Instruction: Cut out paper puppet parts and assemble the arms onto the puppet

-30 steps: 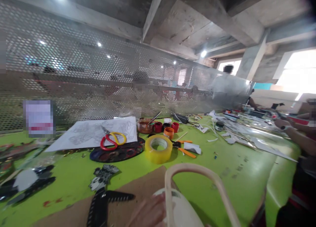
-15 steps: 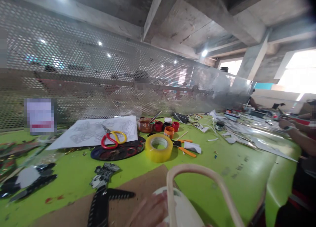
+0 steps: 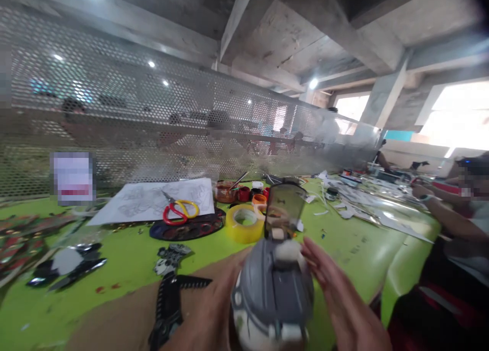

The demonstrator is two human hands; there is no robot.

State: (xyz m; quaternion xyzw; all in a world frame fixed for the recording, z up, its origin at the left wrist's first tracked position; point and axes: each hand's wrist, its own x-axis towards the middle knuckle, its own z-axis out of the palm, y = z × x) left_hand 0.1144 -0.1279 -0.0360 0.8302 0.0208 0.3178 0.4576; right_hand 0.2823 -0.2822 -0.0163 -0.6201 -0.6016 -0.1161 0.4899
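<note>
A water bottle (image 3: 263,285) with a grey lid and a whitish body stands in front of me at the bottom of the view. Its smoky see-through flip cover (image 3: 284,208) is raised, and a pale spout piece shows below it. My left hand (image 3: 214,310) lies against the bottle's left side, its fingers partly hidden and blurred. On the right, my right hand (image 3: 340,295) has its fingers stretched out beside the lid. Left of the bottle, a black toothed cut-out piece (image 3: 168,300) rests on brown cardboard (image 3: 114,315).
Beyond the bottle are a yellow tape roll (image 3: 241,223), red-and-yellow scissors (image 3: 179,212) over a dark paint palette (image 3: 164,232), drawing sheets (image 3: 133,200) and paint jars (image 3: 243,193). A perforated metal screen (image 3: 153,122) bounds the green table. Another person's arm (image 3: 443,213) is at right.
The bottle has risen into view and its lid now shows with the cover raised. Its beige loop handle has gone from sight. My right hand has come into view.
</note>
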